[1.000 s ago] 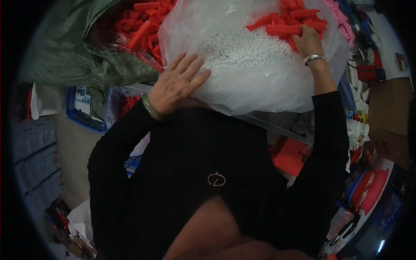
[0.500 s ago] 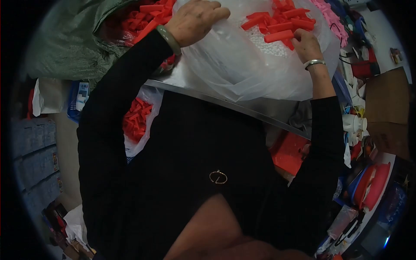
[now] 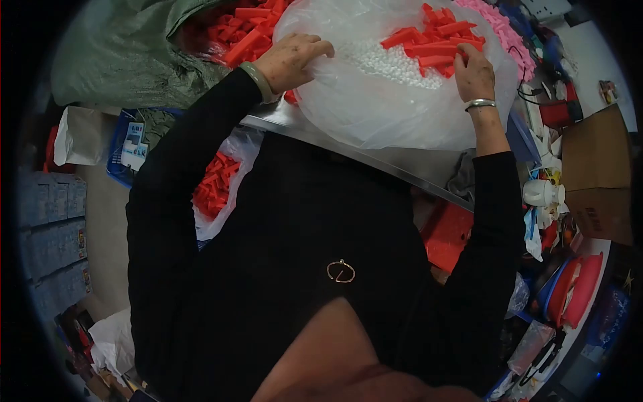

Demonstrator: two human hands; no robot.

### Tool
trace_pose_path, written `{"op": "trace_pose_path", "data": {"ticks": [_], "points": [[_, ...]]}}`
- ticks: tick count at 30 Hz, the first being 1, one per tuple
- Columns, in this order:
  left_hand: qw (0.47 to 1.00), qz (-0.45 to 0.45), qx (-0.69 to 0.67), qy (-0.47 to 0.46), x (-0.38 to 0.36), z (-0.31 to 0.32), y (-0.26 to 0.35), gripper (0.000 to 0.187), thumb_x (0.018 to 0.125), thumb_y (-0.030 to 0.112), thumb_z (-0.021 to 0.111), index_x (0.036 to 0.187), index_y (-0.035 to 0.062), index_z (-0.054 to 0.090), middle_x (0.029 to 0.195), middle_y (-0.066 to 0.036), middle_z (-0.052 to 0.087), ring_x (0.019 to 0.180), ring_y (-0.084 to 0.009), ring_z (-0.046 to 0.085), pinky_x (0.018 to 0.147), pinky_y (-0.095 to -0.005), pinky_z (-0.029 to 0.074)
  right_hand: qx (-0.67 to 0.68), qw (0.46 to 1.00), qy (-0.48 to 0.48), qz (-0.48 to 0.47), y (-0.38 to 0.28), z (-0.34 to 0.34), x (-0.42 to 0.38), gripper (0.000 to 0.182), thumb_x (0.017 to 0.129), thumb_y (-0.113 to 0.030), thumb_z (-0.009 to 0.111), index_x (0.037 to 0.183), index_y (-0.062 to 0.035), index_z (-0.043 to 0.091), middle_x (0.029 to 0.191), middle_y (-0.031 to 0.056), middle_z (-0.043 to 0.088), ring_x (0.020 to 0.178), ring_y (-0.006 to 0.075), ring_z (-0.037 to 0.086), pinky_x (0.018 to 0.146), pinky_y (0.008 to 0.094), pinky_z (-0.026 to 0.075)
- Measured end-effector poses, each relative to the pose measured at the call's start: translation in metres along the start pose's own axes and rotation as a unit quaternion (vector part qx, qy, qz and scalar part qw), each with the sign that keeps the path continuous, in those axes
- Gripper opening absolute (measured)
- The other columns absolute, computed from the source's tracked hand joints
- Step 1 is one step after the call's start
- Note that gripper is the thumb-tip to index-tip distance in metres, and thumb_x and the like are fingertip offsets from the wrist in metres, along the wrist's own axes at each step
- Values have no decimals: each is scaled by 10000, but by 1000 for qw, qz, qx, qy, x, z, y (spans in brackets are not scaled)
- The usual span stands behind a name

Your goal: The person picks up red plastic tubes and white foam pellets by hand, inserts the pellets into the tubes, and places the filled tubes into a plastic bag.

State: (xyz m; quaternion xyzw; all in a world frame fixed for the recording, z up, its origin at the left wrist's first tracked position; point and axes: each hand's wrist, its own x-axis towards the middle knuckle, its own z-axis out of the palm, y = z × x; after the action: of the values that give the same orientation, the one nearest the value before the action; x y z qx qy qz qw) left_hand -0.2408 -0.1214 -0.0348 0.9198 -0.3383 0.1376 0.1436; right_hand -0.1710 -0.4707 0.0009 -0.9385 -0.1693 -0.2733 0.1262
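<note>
A large clear plastic bag [image 3: 375,127] lies spread on the metal table, with small white beads [image 3: 395,69] and a heap of red plastic pieces [image 3: 442,33] on it. My left hand [image 3: 289,61] is at the bag's left side, its fingers curled together on the plastic film. At the heap's right edge, my right hand [image 3: 475,77] has its fingertips pinched at a red tube-like piece [image 3: 432,51]. The fingers partly cover that piece's end. A bangle circles each wrist.
More red pieces fill a green woven sack [image 3: 120,57] at the upper left and a plastic bag [image 3: 216,187] below the metal table edge [image 3: 348,155]. Pink pieces [image 3: 502,30] lie at the upper right. A cardboard box [image 3: 596,167] and clutter stand to the right.
My left hand has moved down and slightly left along the bag. The red tube in my right fingers appears less exposed, lying back against the heap. The view has shifted slightly.
</note>
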Motion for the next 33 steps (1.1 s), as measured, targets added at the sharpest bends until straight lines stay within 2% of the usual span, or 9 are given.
{"op": "trace_pose_path", "data": {"ticks": [3, 5, 11, 14, 16, 19, 25, 30, 33], "points": [[998, -24, -54, 8, -2, -5, 11, 488, 705, 7, 683, 1156, 121, 535, 1081, -97, 570, 1087, -323, 527, 965, -416, 427, 92, 994, -5, 65, -10, 3, -1, 239, 840, -139, 602, 1032, 4, 593, 873, 185, 664, 868, 337, 657, 809, 400, 520], [999, -5, -48, 10, -5, -7, 13, 492, 698, 31, 692, 1156, 122, 539, 1094, -98, 562, 1098, -319, 520, 971, -419, 423, 182, 966, -79, 165, -15, 8, -2, 310, 819, -146, 596, 1064, 30, 525, 806, 186, 659, 765, 276, 681, 695, 366, 549], [994, 95, 23, 58, -4, -10, 51, 515, 683, 111, 711, 1167, 87, 537, 1145, -132, 519, 1141, -329, 485, 966, -447, 418, 307, 901, -171, 255, -46, -2, -14, 393, 819, -121, 565, 1137, 66, 428, 713, 152, 640, 491, 172, 610, 459, 283, 511], [987, 147, -23, 68, 15, 3, 85, 418, 735, 91, 675, 1129, 43, 544, 1173, -133, 515, 1141, -328, 484, 945, -443, 427, 350, 884, -155, 268, -39, 0, -19, 369, 835, -107, 545, 1170, 28, 466, 678, 122, 643, 472, 146, 581, 448, 264, 468], [979, 94, -170, 62, 32, 23, 100, 265, 777, 78, 652, 1030, 38, 584, 1096, -115, 572, 1065, -306, 541, 907, -409, 452, 381, 872, -158, 265, -34, 3, -23, 358, 844, -98, 534, 1181, 11, 481, 663, 110, 642, 462, 135, 568, 436, 251, 443], [983, 15, -174, 54, 68, 52, 103, 163, 802, 77, 649, 957, 41, 612, 987, -104, 613, 983, -292, 586, 859, -387, 475, 439, 845, -123, 278, -28, 6, -35, 285, 860, -84, 513, 1139, -24, 526, 644, 94, 640, 437, 111, 531, 425, 229, 397], [987, -4, -130, -97, 100, 93, 104, 183, 792, 114, 679, 969, 79, 648, 962, -114, 623, 973, -303, 596, 836, -400, 484, 516, 794, -61, 316, -15, 15, -69, 151, 913, -124, 530, 1032, -33, 548, 638, 83, 632, 440, 94, 519, 434, 229, 402], [986, -47, -97, -131, 101, 124, 96, 201, 786, 121, 681, 982, 91, 648, 962, -116, 621, 971, -297, 602, 833, -398, 483, 548, 764, -16, 341, -19, 18, -91, 184, 929, -146, 552, 1014, 14, 527, 692, 89, 645, 508, 107, 567, 513, 220, 445], [978, -15, -172, -119, 95, 125, 93, 188, 791, 112, 671, 973, 87, 631, 958, -113, 620, 955, -299, 606, 822, -394, 487, 574, 757, 8, 312, -17, 21, -104, 167, 927, -120, 552, 1013, 19, 519, 743, 103, 660, 551, 114, 592, 544, 220, 455]]}}
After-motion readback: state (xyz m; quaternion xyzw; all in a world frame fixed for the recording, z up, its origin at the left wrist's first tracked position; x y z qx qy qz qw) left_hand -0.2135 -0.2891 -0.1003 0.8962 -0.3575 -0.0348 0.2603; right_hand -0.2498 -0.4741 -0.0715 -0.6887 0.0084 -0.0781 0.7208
